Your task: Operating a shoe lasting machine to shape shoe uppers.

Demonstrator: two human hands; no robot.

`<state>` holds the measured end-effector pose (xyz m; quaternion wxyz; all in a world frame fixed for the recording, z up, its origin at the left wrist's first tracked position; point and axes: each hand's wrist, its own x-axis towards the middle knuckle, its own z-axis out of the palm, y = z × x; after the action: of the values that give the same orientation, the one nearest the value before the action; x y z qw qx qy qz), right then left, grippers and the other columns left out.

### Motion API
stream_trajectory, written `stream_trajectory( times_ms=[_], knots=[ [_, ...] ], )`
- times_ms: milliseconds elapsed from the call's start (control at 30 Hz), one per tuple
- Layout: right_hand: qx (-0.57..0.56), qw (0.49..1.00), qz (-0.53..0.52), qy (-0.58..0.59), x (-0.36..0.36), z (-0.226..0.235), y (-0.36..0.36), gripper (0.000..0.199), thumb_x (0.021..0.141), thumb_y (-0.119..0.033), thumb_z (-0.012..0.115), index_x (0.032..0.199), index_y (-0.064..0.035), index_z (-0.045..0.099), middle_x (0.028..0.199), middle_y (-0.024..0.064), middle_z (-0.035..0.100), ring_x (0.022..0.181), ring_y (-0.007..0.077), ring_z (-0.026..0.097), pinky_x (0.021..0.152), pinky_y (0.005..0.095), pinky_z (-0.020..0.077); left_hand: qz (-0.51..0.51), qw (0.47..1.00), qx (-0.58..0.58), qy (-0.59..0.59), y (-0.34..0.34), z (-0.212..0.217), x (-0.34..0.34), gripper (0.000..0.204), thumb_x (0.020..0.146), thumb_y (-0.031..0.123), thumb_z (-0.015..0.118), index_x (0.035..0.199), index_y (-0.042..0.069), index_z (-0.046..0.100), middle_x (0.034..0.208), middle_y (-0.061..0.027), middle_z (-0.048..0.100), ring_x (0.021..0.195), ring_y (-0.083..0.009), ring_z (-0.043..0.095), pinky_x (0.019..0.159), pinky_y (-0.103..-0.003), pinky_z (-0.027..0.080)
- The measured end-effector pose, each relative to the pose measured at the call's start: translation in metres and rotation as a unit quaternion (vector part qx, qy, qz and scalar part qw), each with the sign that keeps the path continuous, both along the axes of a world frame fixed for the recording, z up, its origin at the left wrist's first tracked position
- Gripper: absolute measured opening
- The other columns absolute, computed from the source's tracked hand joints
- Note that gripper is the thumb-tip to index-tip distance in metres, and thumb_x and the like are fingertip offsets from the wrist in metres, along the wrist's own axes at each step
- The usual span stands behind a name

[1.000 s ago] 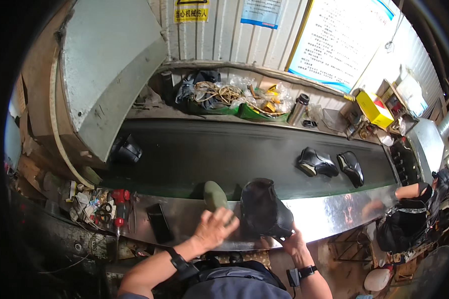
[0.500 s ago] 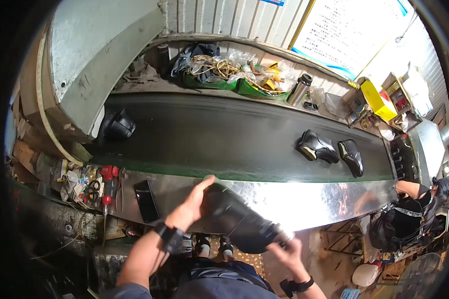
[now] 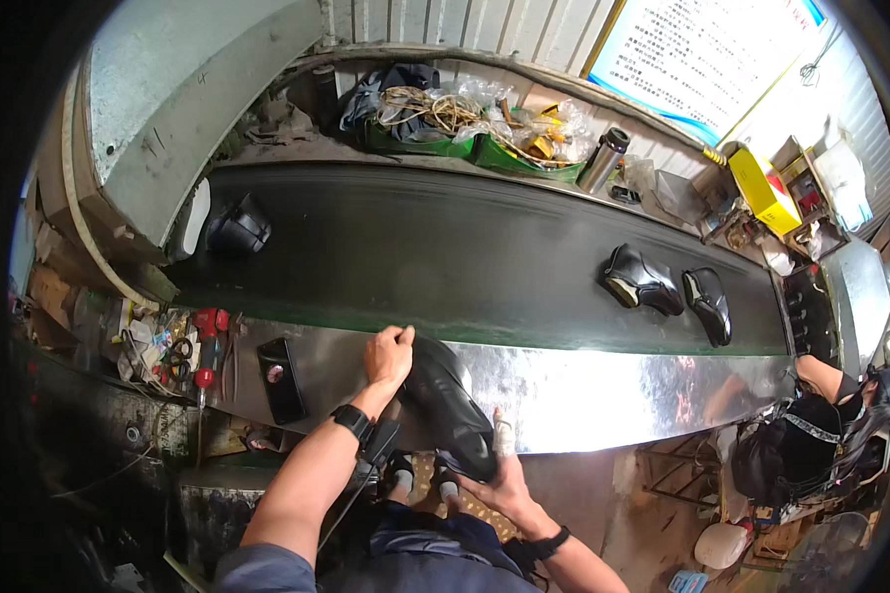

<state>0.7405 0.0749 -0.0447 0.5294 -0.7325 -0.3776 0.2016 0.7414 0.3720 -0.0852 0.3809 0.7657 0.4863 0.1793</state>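
Observation:
A black leather shoe (image 3: 447, 395) hangs over the near edge of the metal ledge, held slantwise between both hands. My left hand (image 3: 390, 358) is closed at its upper left end, by the opening. Around the rounded lower end, my right hand (image 3: 502, 479) is wrapped, its thumb in a pale covering along the side. Beside my left wrist is a dark block (image 3: 379, 443) with a cord; what it is I cannot make out. On the dark conveyor belt (image 3: 445, 257) lie a shoe (image 3: 239, 227) at the left and two shoes, one (image 3: 643, 280) next to another (image 3: 708, 307), at the right.
On the ledge (image 3: 583, 395) lie a phone (image 3: 282, 381), a red power tool (image 3: 208, 341) and scissors (image 3: 180, 349). Green bins (image 3: 529, 163) of cords and plastic stand behind the belt, beside a steel flask (image 3: 603, 160). A co-worker (image 3: 811, 435) sits at the far right.
The shoe has turned steeper and come into sharper view. My left hand has shifted slightly along its top; my right hand has moved left, onto the lower end.

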Motion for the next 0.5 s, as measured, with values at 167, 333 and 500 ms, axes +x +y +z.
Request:
stream_trajectory(
  times_ms=[167, 333, 500],
  knots=[
    [-0.065, 0.995, 0.066, -0.046, -0.003, 0.01, -0.056, 0.103, 0.078, -0.012, 0.083, 0.157, 0.0032, 0.019, 0.159, 0.0315, 0.026, 0.149, 0.0465, 0.026, 0.121, 0.0453, 0.0261, -0.07, 0.975, -0.209, 0.033, -0.023, -0.008, -0.035, 0.042, 0.087, 0.04, 0.069, 0.103, 0.002, 0.073, 0.096, -0.0156, 0.074, 0.093, -0.0274, 0.07, 0.084, -0.04, 0.053],
    [-0.132, 0.982, 0.106, -0.078, -0.003, 0.003, -0.063, 0.092, 0.082, -0.011, 0.077, 0.155, 0.0044, 0.023, 0.157, 0.0303, 0.029, 0.146, 0.0483, 0.028, 0.121, 0.0567, 0.0212, -0.07, 0.981, -0.069, 0.169, -0.084, 0.037, -0.017, 0.081, 0.069, 0.058, 0.08, 0.122, 0.0, 0.059, 0.124, -0.024, 0.062, 0.117, -0.0386, 0.061, 0.098, -0.045, 0.051],
    [-0.085, 0.978, 0.168, -0.085, 0.015, -0.044, -0.083, 0.093, 0.079, -0.014, 0.08, 0.153, 0.004, 0.027, 0.157, 0.027, 0.031, 0.147, 0.0464, 0.028, 0.122, 0.0577, 0.0185, -0.039, 0.989, -0.057, 0.129, -0.081, 0.019, -0.012, 0.066, 0.071, 0.051, 0.079, 0.109, -0.002, 0.065, 0.105, -0.0259, 0.07, 0.103, -0.0434, 0.067, 0.091, -0.049, 0.053]
  ],
)
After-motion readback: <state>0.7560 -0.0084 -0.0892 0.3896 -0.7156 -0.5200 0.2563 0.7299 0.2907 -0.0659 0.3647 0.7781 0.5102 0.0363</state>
